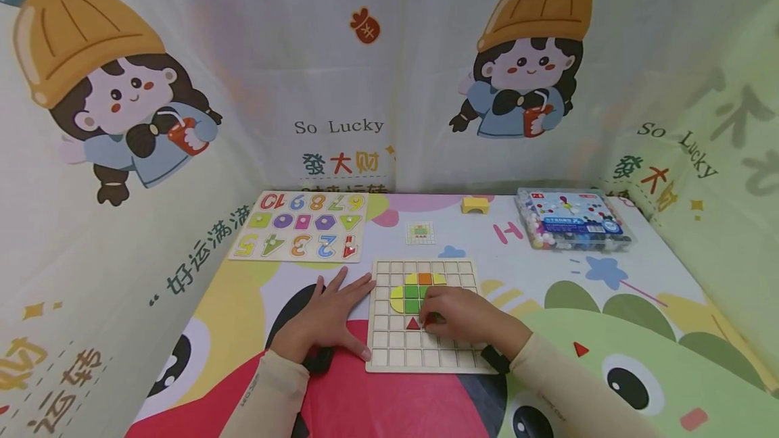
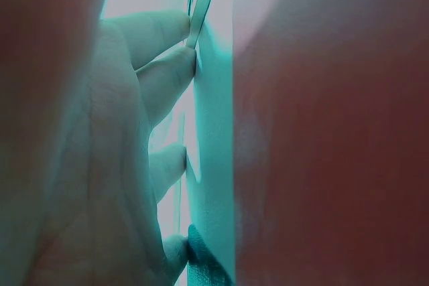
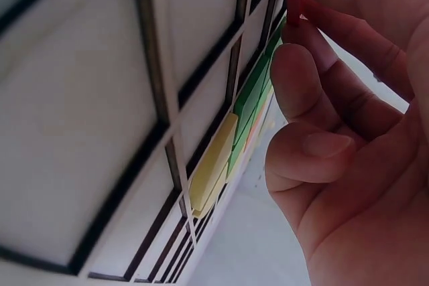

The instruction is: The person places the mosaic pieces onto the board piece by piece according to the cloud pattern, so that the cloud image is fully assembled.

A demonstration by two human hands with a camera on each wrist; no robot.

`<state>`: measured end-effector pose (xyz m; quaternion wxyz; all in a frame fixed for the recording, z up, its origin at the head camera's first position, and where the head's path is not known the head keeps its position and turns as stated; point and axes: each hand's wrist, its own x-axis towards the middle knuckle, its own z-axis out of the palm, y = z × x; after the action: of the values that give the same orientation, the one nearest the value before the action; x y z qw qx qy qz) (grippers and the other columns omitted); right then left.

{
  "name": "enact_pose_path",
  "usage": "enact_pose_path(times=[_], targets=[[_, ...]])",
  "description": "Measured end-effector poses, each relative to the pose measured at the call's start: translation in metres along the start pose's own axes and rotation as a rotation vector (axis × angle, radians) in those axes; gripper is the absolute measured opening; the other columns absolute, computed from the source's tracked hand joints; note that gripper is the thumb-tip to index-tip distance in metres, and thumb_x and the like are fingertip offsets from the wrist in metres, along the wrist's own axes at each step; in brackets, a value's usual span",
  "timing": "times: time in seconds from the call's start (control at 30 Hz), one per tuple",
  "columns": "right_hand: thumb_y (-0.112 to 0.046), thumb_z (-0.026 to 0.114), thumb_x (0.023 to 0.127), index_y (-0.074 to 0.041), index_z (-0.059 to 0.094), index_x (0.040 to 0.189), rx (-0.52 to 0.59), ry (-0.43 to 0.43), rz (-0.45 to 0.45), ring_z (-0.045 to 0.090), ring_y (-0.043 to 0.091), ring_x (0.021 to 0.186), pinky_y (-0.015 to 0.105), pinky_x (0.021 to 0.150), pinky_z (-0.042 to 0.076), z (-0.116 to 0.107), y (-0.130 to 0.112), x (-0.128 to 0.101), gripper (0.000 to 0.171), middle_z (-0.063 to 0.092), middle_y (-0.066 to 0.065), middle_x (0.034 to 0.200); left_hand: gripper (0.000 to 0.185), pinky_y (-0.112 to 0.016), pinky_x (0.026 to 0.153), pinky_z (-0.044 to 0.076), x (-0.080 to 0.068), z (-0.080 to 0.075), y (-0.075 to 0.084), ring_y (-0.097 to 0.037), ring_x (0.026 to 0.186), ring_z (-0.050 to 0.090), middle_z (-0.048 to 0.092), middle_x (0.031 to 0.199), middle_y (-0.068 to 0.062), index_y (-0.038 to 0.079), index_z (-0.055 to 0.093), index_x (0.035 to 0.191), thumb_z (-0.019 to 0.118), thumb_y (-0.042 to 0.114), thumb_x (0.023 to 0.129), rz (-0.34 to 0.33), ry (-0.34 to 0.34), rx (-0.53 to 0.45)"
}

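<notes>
A wooden grid board (image 1: 395, 358) lies on the table with yellow, orange and green pieces (image 1: 412, 293) set in its squares. One red triangle piece (image 1: 413, 323) is on the board below the green ones. My left hand (image 1: 328, 316) is spread flat beside the board, its thumb and a fingertip at the left edge; fingers (image 2: 167, 85) show straight in the left wrist view. Over the board, my right hand (image 1: 459, 315) pinches a small red piece (image 3: 294, 3) between thumb and fingers, mostly hidden from the head view. A yellow piece (image 3: 213, 165) shows nearby on the grid.
Behind the left hand lies a number and shape puzzle board (image 1: 298, 227). A small pattern card (image 1: 420, 233), a yellow block (image 1: 475, 205) and a clear box of beads (image 1: 575, 218) are farther back. A loose red triangle (image 1: 581, 349) lies beyond the right forearm.
</notes>
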<state>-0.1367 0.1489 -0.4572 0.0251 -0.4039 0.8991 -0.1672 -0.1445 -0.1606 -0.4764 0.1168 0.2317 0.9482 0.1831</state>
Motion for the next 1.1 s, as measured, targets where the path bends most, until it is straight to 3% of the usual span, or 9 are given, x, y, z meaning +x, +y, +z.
enact_pose_path(times=[0.8, 0.93, 1.1], targets=[[-0.021, 0.082, 0.093, -0.023, 0.08, 0.1, -0.004, -0.005, 0.017, 0.058, 0.001, 0.089, 0.026, 0.083, 0.057, -0.003, -0.002, -0.003, 0.007, 0.067, -0.011, 0.1, 0.128, -0.075, 0.127, 0.0, -0.001, -0.001, 0.001, -0.04, 0.166, 0.007, 0.029, 0.175, 0.008, 0.03, 0.037, 0.166, 0.094, 0.068, 0.057, -0.002, 0.003, 0.005], [-0.022, 0.082, 0.094, -0.021, 0.081, 0.103, 0.018, 0.0, 0.062, 0.061, 0.004, 0.091, 0.028, 0.084, 0.058, -0.012, 0.0, -0.011, 0.009, 0.069, -0.01, 0.102, 0.128, -0.076, 0.127, 0.0, -0.001, -0.001, 0.001, -0.04, 0.166, 0.007, 0.029, 0.176, 0.008, 0.03, 0.037, 0.166, 0.095, 0.068, 0.058, 0.001, 0.002, 0.0], [-0.02, 0.081, 0.093, -0.018, 0.081, 0.106, 0.051, 0.035, 0.119, 0.058, 0.006, 0.083, 0.027, 0.077, 0.055, -0.025, 0.013, -0.033, 0.013, 0.07, -0.008, 0.102, 0.128, -0.076, 0.127, 0.0, -0.001, 0.0, 0.001, -0.04, 0.166, 0.007, 0.029, 0.175, 0.008, 0.03, 0.037, 0.166, 0.094, 0.068, 0.058, -0.001, 0.005, 0.002]])
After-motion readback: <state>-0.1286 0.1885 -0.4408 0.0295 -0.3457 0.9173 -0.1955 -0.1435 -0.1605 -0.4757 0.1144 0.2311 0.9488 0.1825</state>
